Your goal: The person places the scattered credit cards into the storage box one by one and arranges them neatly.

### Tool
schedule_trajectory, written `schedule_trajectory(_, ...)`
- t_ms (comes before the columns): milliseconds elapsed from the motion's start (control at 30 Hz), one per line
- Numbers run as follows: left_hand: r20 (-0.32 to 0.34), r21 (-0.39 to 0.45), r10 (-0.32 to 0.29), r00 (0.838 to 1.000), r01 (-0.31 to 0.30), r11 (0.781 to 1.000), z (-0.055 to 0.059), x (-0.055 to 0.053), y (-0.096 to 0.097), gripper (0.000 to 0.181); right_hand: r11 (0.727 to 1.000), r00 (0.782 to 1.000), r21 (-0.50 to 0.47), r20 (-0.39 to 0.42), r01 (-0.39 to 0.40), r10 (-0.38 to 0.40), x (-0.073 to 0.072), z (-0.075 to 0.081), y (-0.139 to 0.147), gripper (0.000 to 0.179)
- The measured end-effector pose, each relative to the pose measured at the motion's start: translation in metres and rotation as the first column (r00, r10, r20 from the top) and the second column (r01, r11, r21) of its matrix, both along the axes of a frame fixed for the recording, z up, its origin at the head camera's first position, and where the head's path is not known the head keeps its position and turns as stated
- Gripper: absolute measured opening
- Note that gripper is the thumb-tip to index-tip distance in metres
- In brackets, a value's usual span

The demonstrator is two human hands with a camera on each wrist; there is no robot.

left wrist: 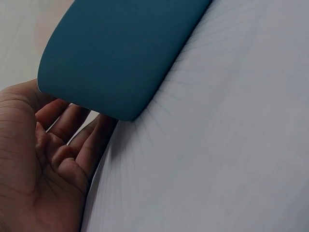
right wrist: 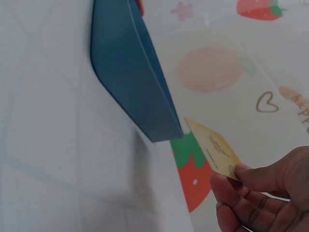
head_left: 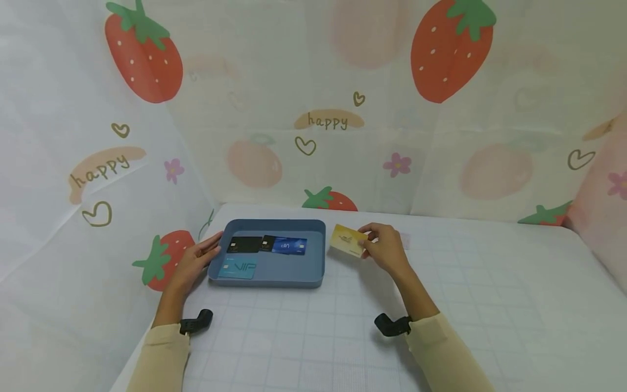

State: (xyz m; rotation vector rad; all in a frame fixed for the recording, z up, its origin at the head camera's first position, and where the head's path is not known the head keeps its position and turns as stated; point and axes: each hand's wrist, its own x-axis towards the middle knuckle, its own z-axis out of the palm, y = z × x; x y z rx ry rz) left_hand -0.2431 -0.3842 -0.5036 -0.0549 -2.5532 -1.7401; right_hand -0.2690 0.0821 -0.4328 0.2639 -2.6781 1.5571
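A shallow blue-grey tray sits on the white-covered table. Inside lie a black card, a blue card overlapping another dark card, and a teal card marked VIP. At the tray's left end, my left hand holds its side; in the left wrist view the thumb passes behind the tray's wall and fingertips are partly hidden. Just right of the tray, my right hand pinches a yellow card between thumb and fingers, tilted above the table. The right wrist view shows the yellow card apart from the tray.
A pale pinkish flat item lies on the table partly behind the right hand. Strawberry-printed curtains stand behind and along both sides. The tablecloth has a faint grid of creases.
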Motion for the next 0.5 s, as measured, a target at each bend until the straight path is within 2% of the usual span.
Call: schedule_trajectory(500, -0.004, 0.008, -0.014, 1.000, 0.014, 1.000, 0.000, 0.000, -0.001, 0.054, 0.999, 1.000, -0.030, -0.013, -0.027, 0.026, 0.019, 0.031, -0.011, 0.025)
